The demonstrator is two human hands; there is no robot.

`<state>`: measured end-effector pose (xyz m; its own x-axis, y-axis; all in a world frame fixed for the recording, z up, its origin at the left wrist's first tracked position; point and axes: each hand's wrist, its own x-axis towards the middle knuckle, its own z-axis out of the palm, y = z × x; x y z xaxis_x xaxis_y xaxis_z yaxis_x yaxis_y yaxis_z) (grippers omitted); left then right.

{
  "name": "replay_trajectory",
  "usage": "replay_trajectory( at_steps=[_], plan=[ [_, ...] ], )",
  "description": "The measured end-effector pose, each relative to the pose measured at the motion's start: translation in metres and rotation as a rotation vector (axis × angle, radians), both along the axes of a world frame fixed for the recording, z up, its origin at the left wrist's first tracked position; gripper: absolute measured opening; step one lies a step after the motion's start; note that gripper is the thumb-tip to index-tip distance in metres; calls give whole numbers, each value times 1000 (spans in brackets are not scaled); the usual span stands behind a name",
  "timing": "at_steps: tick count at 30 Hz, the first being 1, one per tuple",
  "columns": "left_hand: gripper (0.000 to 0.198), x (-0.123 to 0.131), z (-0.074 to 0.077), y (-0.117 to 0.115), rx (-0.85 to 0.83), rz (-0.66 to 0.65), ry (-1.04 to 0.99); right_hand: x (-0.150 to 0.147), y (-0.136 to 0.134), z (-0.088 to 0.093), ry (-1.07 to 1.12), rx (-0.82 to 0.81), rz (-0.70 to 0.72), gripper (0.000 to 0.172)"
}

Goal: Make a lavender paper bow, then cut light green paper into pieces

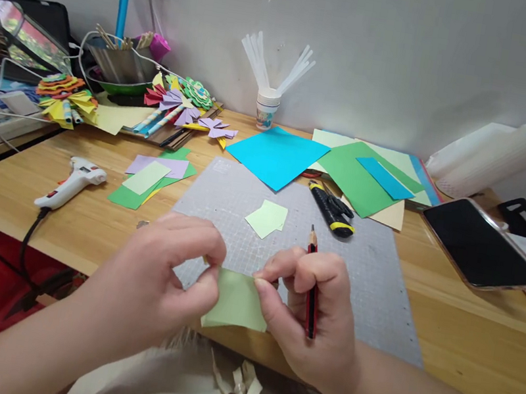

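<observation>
A light green piece of paper (pixel 240 301) is held up between both hands at the front edge of the table. My left hand (pixel 170 275) pinches its upper left corner with thumb and finger. My right hand (pixel 310 304) pinches the upper right corner and also holds a red and black pencil (pixel 312 298), point upward, between its fingers. Beyond the hands, small pale green paper pieces (pixel 267 218) lie on the grey cutting mat (pixel 365 273). A black and yellow cutter (pixel 331 209) rests on the mat's far right part, beside dark scissors handles.
A white glue gun (pixel 70 183) and coloured paper strips (pixel 146 178) lie left. Blue paper (pixel 276 158), green paper (pixel 363 179) and a cup of straws (pixel 267 110) stand or lie behind. A phone (pixel 485 244) is right. Paper flowers (pixel 173 103) lie back left.
</observation>
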<state>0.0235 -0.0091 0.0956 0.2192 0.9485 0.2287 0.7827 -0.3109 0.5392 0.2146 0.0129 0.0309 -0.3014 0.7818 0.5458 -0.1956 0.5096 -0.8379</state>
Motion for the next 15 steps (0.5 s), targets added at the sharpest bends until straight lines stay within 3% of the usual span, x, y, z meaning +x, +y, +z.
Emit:
replay_trajectory(
  at_steps=[5,9,11,15],
  plan=[
    [9,-14,-7,-4,-95,223,-180,-1,4,4,61,-91,-127,30],
    [28,-2,-17,-12,-457,138,-482,-5,7,5,137,-224,-236,27],
    [27,8,-23,-14,-616,80,-656,-6,6,4,145,-226,-243,26],
    [24,18,-28,-14,-618,62,-892,-3,-2,0,72,-102,-100,26]
  ],
)
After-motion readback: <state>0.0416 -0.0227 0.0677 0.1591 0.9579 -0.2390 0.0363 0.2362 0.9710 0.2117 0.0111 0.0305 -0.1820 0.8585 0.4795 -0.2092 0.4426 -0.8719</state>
